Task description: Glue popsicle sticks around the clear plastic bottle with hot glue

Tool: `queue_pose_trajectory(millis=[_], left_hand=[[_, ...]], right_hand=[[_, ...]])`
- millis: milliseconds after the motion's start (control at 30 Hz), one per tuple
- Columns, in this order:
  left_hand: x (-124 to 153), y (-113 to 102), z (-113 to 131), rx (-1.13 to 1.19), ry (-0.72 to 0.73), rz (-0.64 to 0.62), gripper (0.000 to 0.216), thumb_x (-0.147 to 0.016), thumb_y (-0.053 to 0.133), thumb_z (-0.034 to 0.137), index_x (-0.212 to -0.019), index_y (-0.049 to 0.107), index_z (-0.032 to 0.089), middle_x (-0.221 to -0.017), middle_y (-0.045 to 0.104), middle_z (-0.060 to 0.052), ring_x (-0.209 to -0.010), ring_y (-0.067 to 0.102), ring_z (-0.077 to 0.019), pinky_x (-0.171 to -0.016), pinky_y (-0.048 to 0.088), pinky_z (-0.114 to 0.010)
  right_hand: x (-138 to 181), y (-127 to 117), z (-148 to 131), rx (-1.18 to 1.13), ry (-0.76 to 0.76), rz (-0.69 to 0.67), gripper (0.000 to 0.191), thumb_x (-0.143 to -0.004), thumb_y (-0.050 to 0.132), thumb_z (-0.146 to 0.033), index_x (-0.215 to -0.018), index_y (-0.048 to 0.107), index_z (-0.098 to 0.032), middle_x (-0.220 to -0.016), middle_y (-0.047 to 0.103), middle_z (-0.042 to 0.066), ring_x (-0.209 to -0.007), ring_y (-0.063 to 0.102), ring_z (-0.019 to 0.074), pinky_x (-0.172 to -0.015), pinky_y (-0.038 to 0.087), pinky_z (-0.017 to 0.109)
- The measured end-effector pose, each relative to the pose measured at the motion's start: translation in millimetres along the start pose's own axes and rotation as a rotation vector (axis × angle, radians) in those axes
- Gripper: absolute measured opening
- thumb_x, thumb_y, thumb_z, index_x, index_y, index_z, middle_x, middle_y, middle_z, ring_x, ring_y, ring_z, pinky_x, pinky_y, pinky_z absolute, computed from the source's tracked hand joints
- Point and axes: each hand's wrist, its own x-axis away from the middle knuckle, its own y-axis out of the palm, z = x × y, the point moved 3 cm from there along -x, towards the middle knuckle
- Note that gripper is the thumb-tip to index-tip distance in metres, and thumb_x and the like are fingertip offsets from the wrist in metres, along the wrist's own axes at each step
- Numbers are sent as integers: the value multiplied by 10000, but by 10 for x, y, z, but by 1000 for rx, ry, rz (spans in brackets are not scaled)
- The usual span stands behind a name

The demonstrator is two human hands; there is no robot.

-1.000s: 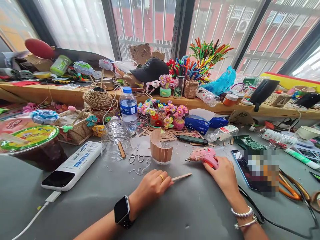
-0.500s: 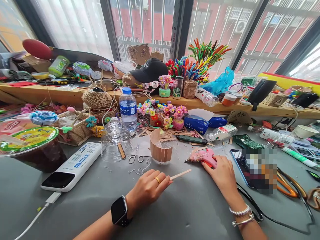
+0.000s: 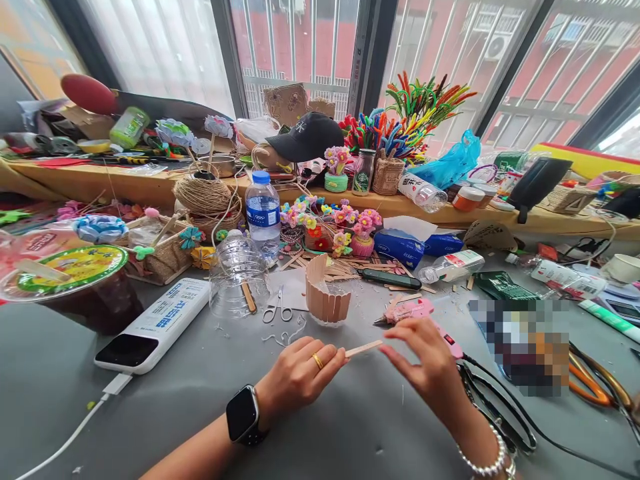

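My left hand (image 3: pixel 303 373) is closed on a flat wooden craft stick (image 3: pixel 364 349), which points right and slightly up. Beside the stick's free end is my right hand (image 3: pixel 420 360), its thumb and fingers apart and holding nothing. Whether a fingertip touches the stick I cannot tell. Behind my right hand a pink glue gun (image 3: pixel 407 311) lies on the table, partly hidden by the fingers. Farther back stands a round cup shape (image 3: pixel 327 303) with craft sticks set upright around part of a clear plastic base; its right side has shorter sticks.
Small scissors (image 3: pixel 278 307) and a cut clear bottle (image 3: pixel 239 280) lie left of the cup. A green-black cutter (image 3: pixel 390 279) rests behind it, near loose sticks. The power bank (image 3: pixel 155 327) and drink cup (image 3: pixel 85 287) stand left. A black cord (image 3: pixel 505 400) runs at right.
My right hand has let go of the glue gun and moved left to the stick's tip, fingers apart. My left hand still holds the stick. The view has shifted slightly.
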Motion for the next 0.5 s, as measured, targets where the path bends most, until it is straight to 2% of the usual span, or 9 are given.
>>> queue_pose_trajectory(millis=[67,167,500], left_hand=[[3,0,7,4,15,-16,161,-778,524,85,-938,535,95,-640,613,-10,-525,527,-99,-502,426,-239],[-7,-6,24,20,32,-11,160,-799,474,70,-947,534,80,-644,617,-17,-529,534,-100,-501,434,-237],[-58,-15,109,25,20,-27,147,-827,405,60,-868,543,91,-602,603,-12,-493,515,-97,-467,426,-236]], right_hand=[[-11,73,-199,-88,-100,-32,91,-773,547,-174,-858,579,-166,-757,571,39,-730,512,146,-654,448,268],[2,167,-380,-74,-189,-53,120,-785,508,-116,-875,580,-150,-734,580,38,-684,505,134,-615,449,256],[36,196,-465,72,-295,-73,190,-819,411,-73,-821,596,-116,-697,586,57,-639,492,143,-595,439,280]])
